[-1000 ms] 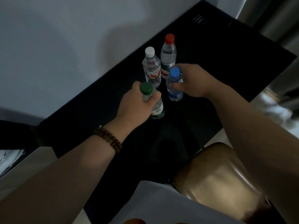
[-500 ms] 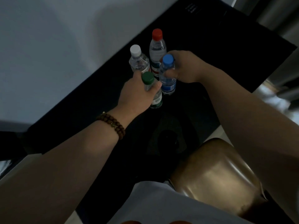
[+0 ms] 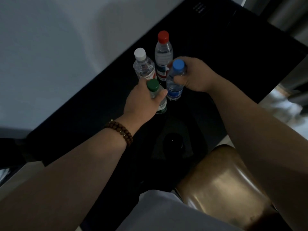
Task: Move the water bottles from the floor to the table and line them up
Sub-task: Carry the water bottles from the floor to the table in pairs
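The red-capped clear plastic water bottle (image 3: 163,55) stood upright on the glossy black table (image 3: 241,52), and we took our bearings from it. Just left of it stood the white-capped clear bottle (image 3: 144,67), close to the table's long edge along the pale wall (image 3: 66,47). Just nearer us than it, our right hand (image 3: 196,75) curled round the neck and shoulder of the upright blue-capped clear bottle (image 3: 175,88). Nearer again and slightly left, our left hand (image 3: 141,102), a brown bead bracelet (image 3: 120,131) at its wrist, gripped the green-capped clear bottle (image 3: 160,104) just under the cap. We could not tell whether the two held bottles rested on the table. Right of the red-capped bottle and beyond it lay bare tabletop, up to the far corner and the right-hand edge. The labels showed red, blue and green bands, but we could not read their print.
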### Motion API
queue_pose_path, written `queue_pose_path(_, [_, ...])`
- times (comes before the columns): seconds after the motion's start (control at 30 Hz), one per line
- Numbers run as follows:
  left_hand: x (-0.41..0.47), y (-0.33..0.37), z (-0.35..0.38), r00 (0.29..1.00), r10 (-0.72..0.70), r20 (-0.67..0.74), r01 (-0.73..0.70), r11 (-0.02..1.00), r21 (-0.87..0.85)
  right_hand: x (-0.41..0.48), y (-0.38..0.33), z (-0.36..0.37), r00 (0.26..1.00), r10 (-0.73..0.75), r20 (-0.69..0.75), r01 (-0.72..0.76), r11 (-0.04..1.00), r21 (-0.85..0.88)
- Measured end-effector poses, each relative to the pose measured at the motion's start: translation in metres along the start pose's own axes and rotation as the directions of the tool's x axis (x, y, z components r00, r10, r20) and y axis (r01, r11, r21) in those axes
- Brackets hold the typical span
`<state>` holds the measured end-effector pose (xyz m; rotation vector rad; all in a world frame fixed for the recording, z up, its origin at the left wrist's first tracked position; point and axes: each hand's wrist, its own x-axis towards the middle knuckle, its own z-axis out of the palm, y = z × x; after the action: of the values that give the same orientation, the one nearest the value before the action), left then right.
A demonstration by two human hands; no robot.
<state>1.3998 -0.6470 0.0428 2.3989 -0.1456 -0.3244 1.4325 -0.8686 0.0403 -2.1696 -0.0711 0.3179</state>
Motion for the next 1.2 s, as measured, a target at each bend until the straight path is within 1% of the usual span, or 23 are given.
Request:
queue_pose_path(0.2, [0.001,0.001,0.001,0.999,-0.009,0.043,0.01,0.999,-0.041,-0.004,0.004,0.007,1.0,0.015,-0.024,-0.013,0.996,0.086])
queue_pose_path(0.33, [-0.003,0.002,-0.002,0.998,-0.026,0.055,0.031,0.996,-0.087,-0.007,0.003,0.009,1.0,0.024,-0.013,-0.023,0.996,0.089])
queue_pose_path(0.43, [-0.01,0.0,-0.008,0.996,-0.043,0.083,0.049,0.997,-0.065,-0.015,0.002,0.009,0.996,0.091,0.018,-0.093,0.992,0.09])
queue_pose_path(0.5, [-0.019,-0.005,-0.013,0.994,-0.062,0.091,0.064,0.998,-0.019,-0.027,0.004,0.01,0.985,0.168,0.024,-0.169,0.986,0.013])
queue_pose_path(0.6, [-0.039,-0.017,-0.019,0.984,-0.146,0.101,0.142,0.989,0.047,-0.051,0.008,0.02,0.935,0.348,-0.071,-0.355,0.924,-0.14])
queue_pose_path(0.63, [-0.047,-0.02,-0.021,0.976,-0.189,0.106,0.184,0.981,0.06,-0.059,0.009,0.026,0.908,0.408,-0.095,-0.419,0.885,-0.205])
queue_pose_path(0.67, [-0.056,-0.024,-0.023,0.965,-0.236,0.113,0.23,0.971,0.067,-0.065,0.009,0.034,0.878,0.47,-0.094,-0.474,0.823,-0.311])
queue_pose_path(0.7, [-0.066,-0.028,-0.025,0.953,-0.28,0.12,0.273,0.96,0.067,-0.07,0.006,0.044,0.847,0.526,-0.072,-0.499,0.743,-0.446])
queue_pose_path(0.73, [-0.076,-0.034,-0.028,0.94,-0.315,0.128,0.309,0.949,0.063,-0.075,0.0,0.055,0.824,0.565,-0.032,-0.481,0.668,-0.568])
queue_pose_path(0.77, [-0.088,-0.04,-0.031,0.93,-0.339,0.14,0.333,0.941,0.059,-0.079,-0.008,0.067,0.811,0.585,0.015,-0.437,0.622,-0.65])
queue_pose_path(0.8, [-0.1,-0.048,-0.034,0.923,-0.352,0.156,0.347,0.936,0.057,-0.084,-0.017,0.08,0.807,0.587,0.064,-0.388,0.608,-0.692])
queue_pose_path(0.9, [-0.143,-0.071,-0.047,0.896,-0.402,0.188,0.403,0.914,0.036,-0.099,-0.056,0.113,0.817,0.541,0.2,-0.242,0.636,-0.733])
queue_pose_path(1.0, [-0.195,-0.092,-0.054,0.886,-0.443,0.138,0.445,0.895,0.022,-0.116,-0.099,0.144,0.797,0.498,0.343,-0.088,0.656,-0.75])
queue_pose_path(1.13, [-0.274,-0.122,-0.063,0.876,-0.476,0.076,0.477,0.879,0.013,-0.148,-0.158,0.197,0.774,0.431,0.464,0.122,0.617,-0.778])
queue_pose_path(1.2, [-0.32,-0.136,-0.068,0.855,-0.516,0.042,0.517,0.856,-0.012,-0.17,-0.187,0.229,0.752,0.403,0.521,0.222,0.59,-0.776])
